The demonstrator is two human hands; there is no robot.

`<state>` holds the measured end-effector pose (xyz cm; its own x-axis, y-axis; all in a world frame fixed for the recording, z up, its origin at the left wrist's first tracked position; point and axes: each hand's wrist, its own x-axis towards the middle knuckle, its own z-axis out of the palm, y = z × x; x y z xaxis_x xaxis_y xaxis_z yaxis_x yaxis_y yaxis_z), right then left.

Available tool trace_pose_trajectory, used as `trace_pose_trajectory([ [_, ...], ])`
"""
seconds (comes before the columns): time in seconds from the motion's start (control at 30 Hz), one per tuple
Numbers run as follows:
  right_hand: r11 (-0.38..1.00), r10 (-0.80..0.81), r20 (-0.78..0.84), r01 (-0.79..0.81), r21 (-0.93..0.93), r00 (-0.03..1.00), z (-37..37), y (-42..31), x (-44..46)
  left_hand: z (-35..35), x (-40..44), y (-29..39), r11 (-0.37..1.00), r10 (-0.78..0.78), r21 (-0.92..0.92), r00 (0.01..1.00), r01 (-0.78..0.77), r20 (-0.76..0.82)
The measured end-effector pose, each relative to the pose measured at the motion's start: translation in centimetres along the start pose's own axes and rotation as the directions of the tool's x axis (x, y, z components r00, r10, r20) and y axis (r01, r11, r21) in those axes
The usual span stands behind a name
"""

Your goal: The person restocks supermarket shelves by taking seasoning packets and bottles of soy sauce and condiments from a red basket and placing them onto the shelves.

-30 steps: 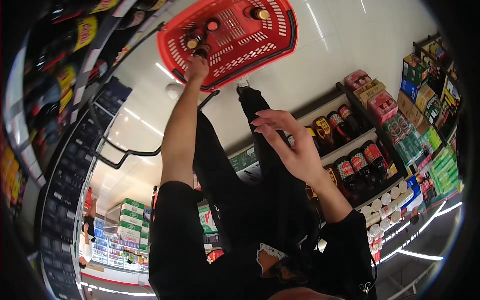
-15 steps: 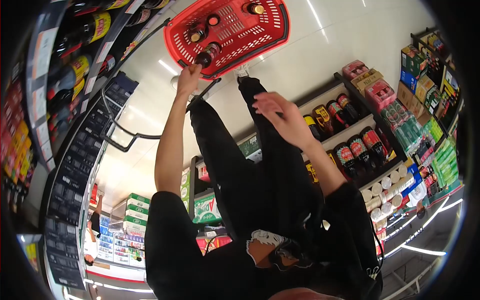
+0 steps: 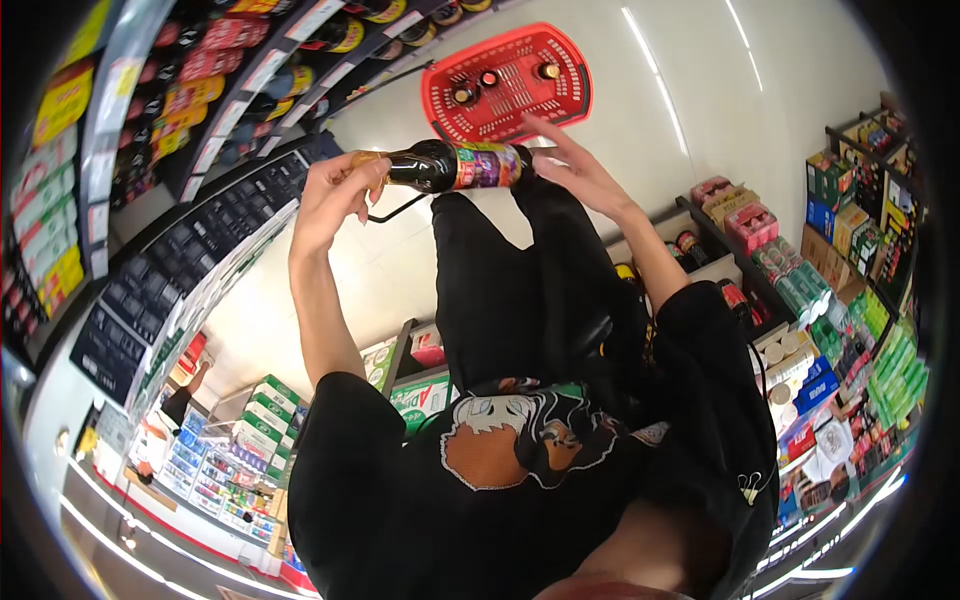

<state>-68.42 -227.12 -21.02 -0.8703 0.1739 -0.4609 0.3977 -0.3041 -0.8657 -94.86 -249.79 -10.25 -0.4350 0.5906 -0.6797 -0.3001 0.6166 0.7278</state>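
1. The left hand [image 3: 335,195], left of centre in the upper half of the frame, pinches the neck end of a dark, glossy bottle [image 3: 435,167] between thumb and fingers.
2. The bottle lies sideways across the upper middle, neck to the left, its purple, red and yellow label facing the camera.
3. The right hand [image 3: 583,172] is at the base end, its fingers spread rather than wrapped round; I cannot tell whether they touch the glass.
4. Just above the bottle in the frame, a red plastic shopping basket [image 3: 515,105] holds three capped bottles.
5. Below the bottle are black trousers [image 3: 490,290] and a black printed T-shirt [image 3: 380,510].
6. Shelves with price strips [image 3: 265,75] fill the upper left; green-and-white cartons [image 3: 262,425] are stacked lower left.
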Motion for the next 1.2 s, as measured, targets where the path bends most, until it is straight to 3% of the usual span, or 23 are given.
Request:
trace_pose_trajectory([
  [0.03, 0.998, -0.051, 0.135, 0.045, 0.046, 0.99, 0.5, -1.8, -0.2, -0.4, -1.1, 1.1, 1.0, 0.017, 0.001, 1.0, -0.017, -0.024],
  [0.1, 0.976, -0.067, 0.305, 0.126, -0.178, 0.95, 1.5, -6.1, -1.5, -1.4, -2.7, 2.7, 0.997, 0.071, -0.026, 0.997, -0.071, 0.017],
  [0.17, 0.945, -0.139, 0.339, 0.227, -0.235, 0.93, 3.2, -7.4, -2.2, -1.7, -3.3, 3.5, 0.99, 0.103, -0.091, 0.992, -0.109, -0.072],
  [0.23, 0.944, -0.076, 0.323, 0.172, -0.282, 0.943, 4.6, -9.2, -2.7, -1.0, -3.6, 5.3, 0.974, 0.109, -0.181, 0.983, -0.134, -0.144],
  [0.3, 0.925, -0.101, 0.329, 0.21, -0.315, 0.939, 5.7, -9.0, -2.4, 0.2, -3.3, 5.7, 0.979, 0.084, -0.149, 0.936, -0.142, -0.342],
  [0.37, 0.926, -0.086, 0.328, 0.198, -0.323, 0.941, 6.7, -9.4, -2.0, 1.6, -4.0, 6.1, 0.96, 0.074, -0.212, 0.898, -0.182, -0.434],
  [0.47, 0.93, -0.076, 0.369, 0.2, -0.309, 0.926, 8.3, -10.2, -1.9, 2.4, -5.0, 4.8, 0.957, 0.2, -0.069, 0.815, -0.281, -0.544],
  [0.63, 0.882, -0.005, 0.421, 0.202, -0.425, 0.907, 11.6, -11.0, -0.6, 0.5, -7.6, 1.6, 0.968, 0.22, 0.02, 0.81, -0.25, -0.544],
  [0.87, 0.767, 0.03, 0.449, 0.267, -0.583, 0.893, 18.5, -10.4, 2.2, -5.1, -11.2, -1.9, 0.97, 0.147, -0.069, 0.786, -0.234, -0.6],
  [1.1, 0.737, -0.078, 0.518, 0.399, -0.545, 0.852, 28.0, -8.6, 6.3, -14.0, -13.7, -5.7, 0.964, 0.19, -0.042, 0.792, -0.262, -0.581],
  [1.2, 0.813, -0.098, 0.544, 0.383, -0.44, 0.833, 32.7, -8.5, 8.4, -19.4, -13.6, -7.3, 0.968, 0.202, -0.004, 0.793, -0.25, -0.575],
])
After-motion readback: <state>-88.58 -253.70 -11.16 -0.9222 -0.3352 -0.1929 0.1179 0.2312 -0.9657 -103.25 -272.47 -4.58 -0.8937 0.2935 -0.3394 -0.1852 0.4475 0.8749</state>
